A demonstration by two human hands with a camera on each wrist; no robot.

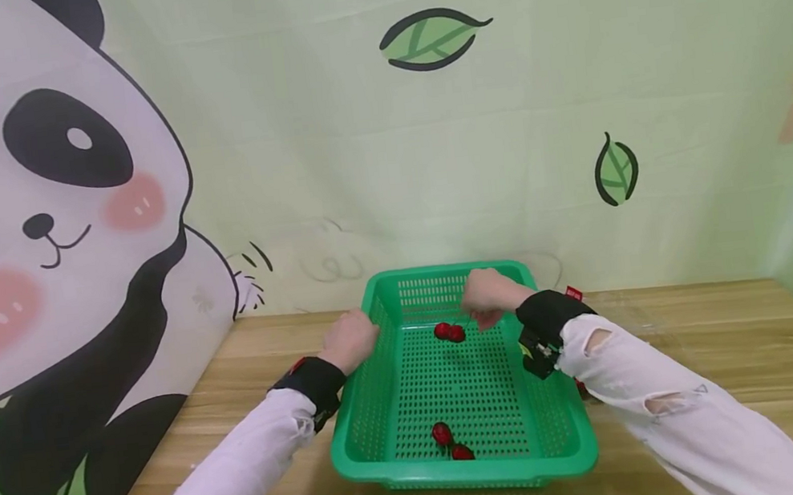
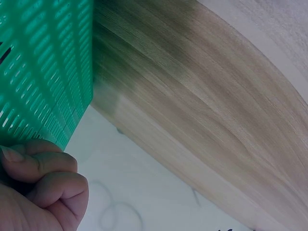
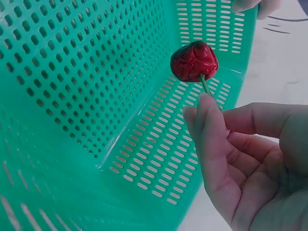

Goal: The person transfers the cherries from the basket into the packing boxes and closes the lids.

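A green plastic basket [image 1: 578, 454] with slotted walls stands on the wooden table. My left hand [image 1: 351, 339] grips its left rim; in the left wrist view its fingers [image 2: 60, 185] are curled beside the slotted wall. Over the basket's far right part is my right hand [image 1: 492, 294]. In the right wrist view my right hand [image 3: 255, 159] pinches the thin green stem of a wrinkled, round red fruit [image 3: 193, 61]. Two red fruits [image 1: 449, 332] show by that hand in the head view; which is held is hard to tell. Two more red fruits [image 1: 452, 442] lie near the basket's front.
Right of the basket, part of something red [image 1: 582, 389] shows behind my right forearm. A clear plastic package [image 1: 621, 312] lies farther back on the wooden table [image 1: 741, 348]. A printed cloth backdrop [image 1: 326, 126] with a panda and leaves stands behind.
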